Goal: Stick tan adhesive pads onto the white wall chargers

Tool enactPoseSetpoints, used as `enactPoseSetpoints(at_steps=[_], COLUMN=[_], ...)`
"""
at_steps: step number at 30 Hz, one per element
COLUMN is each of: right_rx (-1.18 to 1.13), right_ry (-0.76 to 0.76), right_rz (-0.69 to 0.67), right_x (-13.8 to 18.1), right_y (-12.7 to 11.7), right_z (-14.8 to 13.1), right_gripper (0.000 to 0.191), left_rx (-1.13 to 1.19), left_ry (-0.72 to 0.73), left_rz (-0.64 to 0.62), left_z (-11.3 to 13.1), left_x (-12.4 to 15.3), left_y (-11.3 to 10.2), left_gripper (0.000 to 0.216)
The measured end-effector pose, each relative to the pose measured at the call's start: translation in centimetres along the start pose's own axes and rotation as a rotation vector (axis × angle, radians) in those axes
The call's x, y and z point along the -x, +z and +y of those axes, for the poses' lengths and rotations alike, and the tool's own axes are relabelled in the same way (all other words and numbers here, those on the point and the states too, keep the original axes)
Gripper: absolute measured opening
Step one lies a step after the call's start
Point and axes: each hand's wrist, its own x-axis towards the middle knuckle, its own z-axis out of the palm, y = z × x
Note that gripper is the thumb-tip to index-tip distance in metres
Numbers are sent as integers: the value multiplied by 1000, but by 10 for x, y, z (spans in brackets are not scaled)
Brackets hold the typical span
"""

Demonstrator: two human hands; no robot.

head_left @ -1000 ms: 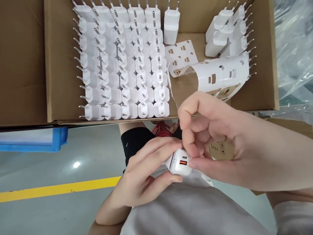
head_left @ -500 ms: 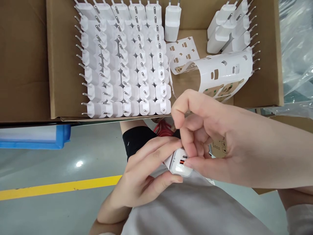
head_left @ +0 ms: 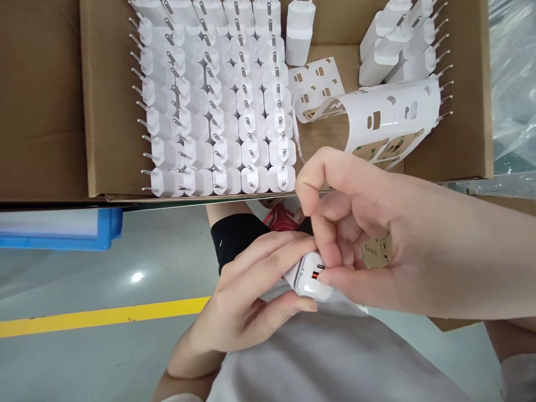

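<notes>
A white USB wall charger [head_left: 313,285] is held in front of my body, its end face with an orange port and a smaller slot turned up toward me. My left hand [head_left: 255,290] is closed around it, fingers over the far side and thumb along the near edge. At that end face, my right hand [head_left: 355,240] is closed in a pinch, the thumb and a finger touching the charger beside the ports. Whether anything thin lies between those fingertips is hidden. The charger's other end is covered by my left hand.
Beyond my hands stands a cardboard box [head_left: 98,111] with rows of white plug chargers [head_left: 226,151], pins up. More chargers [head_left: 379,58] stand at its right, near a curled white die-cut sheet [head_left: 355,120]. A blue-edged tray [head_left: 109,229] is at left; clear plastic [head_left: 513,84] lies at right.
Both hands and the charger keep nearly the same pose. The view has shifted slightly, with the box a little higher in the picture.
</notes>
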Motion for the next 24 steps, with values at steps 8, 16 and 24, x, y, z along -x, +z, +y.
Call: enactPoseSetpoints(at_steps=[8, 16, 24], right_rx=[-1, -156, -30], right_ry=[-38, 13, 10], right_rz=[-13, 48, 3], right_x=[2, 1, 0], right_y=[0, 1, 3], right_z=[2, 1, 0], right_gripper=[47, 38, 44], left_rx=[38, 21, 8], left_ry=[-1, 4, 13], left_rz=[2, -6, -21], left_z=[0, 0, -1], left_x=[-2, -2, -2], left_y=[0, -2, -4], left_gripper=[53, 53, 52])
